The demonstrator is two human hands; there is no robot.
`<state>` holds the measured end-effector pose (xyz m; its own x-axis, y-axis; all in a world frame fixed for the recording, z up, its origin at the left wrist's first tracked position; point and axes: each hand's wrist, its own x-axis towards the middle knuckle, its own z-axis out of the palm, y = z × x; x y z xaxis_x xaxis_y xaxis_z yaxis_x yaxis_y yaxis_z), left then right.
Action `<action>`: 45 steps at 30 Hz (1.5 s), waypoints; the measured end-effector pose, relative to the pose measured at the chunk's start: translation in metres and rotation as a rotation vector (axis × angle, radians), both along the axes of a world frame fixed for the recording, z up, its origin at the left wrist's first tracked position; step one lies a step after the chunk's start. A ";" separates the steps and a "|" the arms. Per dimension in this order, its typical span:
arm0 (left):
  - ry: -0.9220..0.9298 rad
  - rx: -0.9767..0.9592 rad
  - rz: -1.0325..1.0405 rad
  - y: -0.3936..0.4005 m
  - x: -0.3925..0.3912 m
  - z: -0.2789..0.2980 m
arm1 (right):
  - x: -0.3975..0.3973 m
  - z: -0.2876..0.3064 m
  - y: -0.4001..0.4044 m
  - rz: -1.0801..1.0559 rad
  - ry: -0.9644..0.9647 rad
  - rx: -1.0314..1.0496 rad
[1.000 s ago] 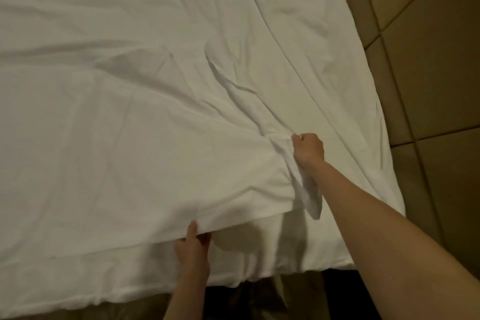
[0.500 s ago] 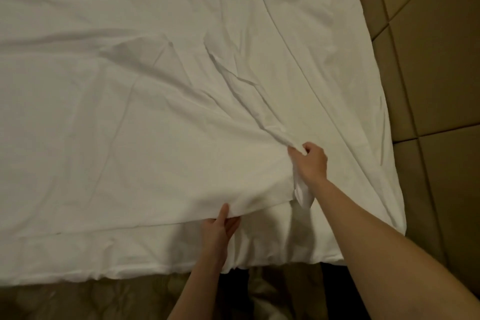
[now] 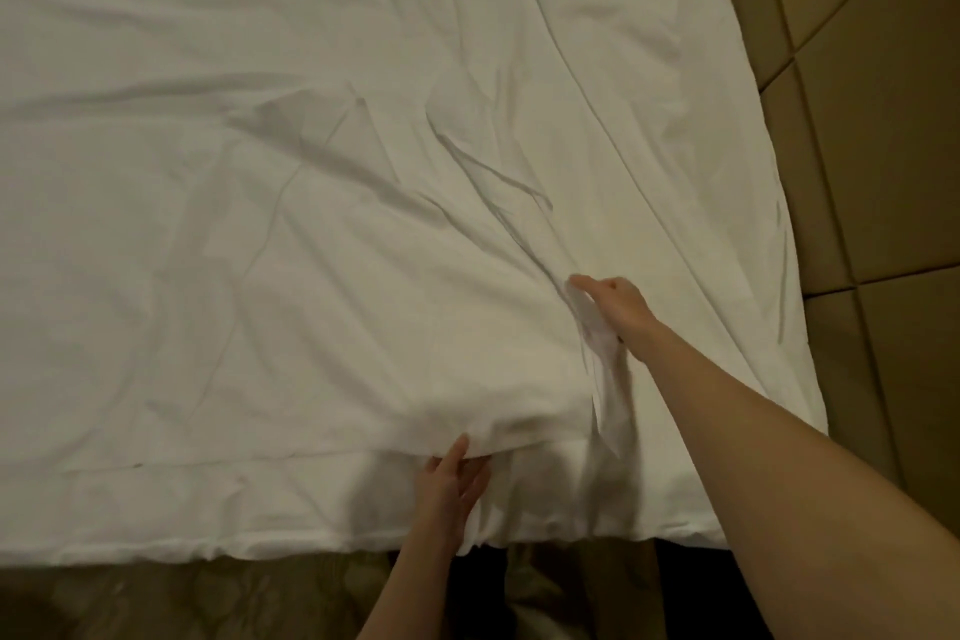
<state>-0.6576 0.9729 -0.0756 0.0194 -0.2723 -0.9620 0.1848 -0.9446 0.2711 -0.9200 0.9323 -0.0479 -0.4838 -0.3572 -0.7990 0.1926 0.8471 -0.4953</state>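
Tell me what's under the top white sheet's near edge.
Below the top sheet a second white layer shows; fingers of the left hand reach under. Anything farther in is covered.

white sheet [image 3: 311, 234] | creased | spread flat | near edge lifted

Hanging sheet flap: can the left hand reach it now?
Probably yes: the flap hangs just beside the left hand, nothing between, but that hand pinches the sheet edge.
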 end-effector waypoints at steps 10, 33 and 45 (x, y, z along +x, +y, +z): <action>0.336 0.378 -1.150 -0.090 -0.052 0.032 | -0.001 -0.018 -0.084 0.260 0.237 -0.173; 0.070 -0.373 -0.801 -0.308 -0.224 0.006 | -0.145 -0.037 -0.153 -0.264 0.212 -0.081; 0.359 -0.530 -0.748 -0.313 -0.312 0.025 | -0.148 -0.031 -0.208 0.168 0.364 -0.245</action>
